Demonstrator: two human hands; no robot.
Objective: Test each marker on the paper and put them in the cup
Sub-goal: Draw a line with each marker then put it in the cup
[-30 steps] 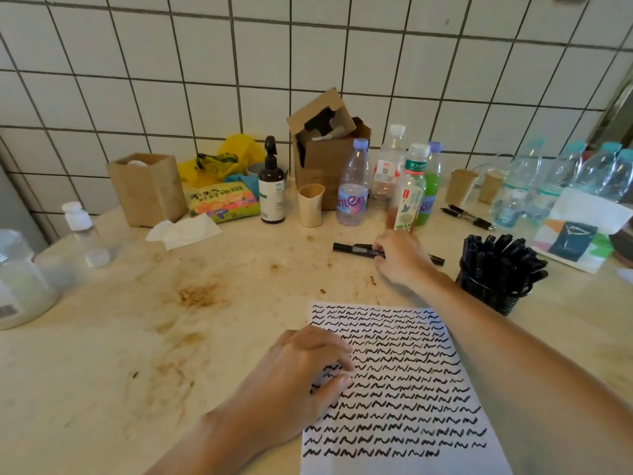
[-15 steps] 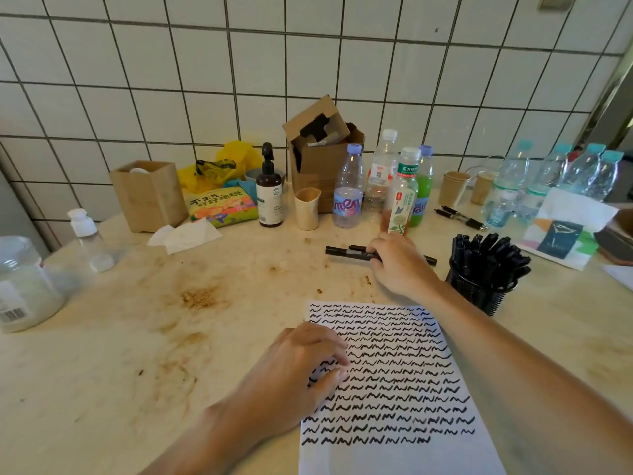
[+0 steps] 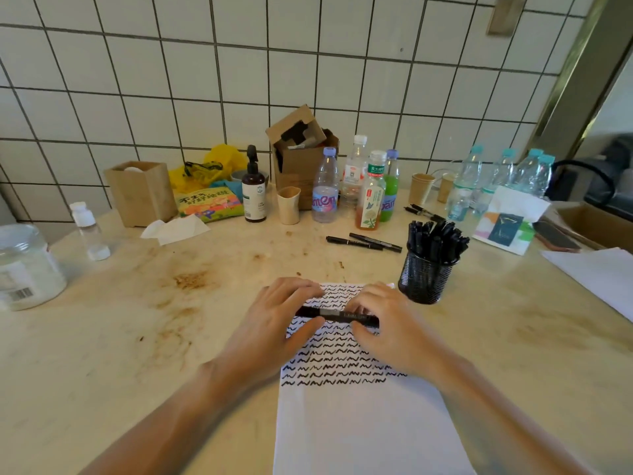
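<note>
Holding a black marker [image 3: 337, 316] level above the upper part of the scribbled paper [image 3: 346, 365], I see my left hand [image 3: 274, 323] pinching its left end and my right hand [image 3: 387, 323] gripping its right end, fingers curled over. Both forearms angle in from the worktop's near edge. Just right of the paper stands the mesh cup [image 3: 424, 279], full of markers.

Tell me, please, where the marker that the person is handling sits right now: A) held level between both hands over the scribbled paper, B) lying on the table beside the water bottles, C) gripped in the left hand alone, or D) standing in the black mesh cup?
A: the left hand and the right hand each pinch one end of the black marker, level above the scribbled paper.
</note>
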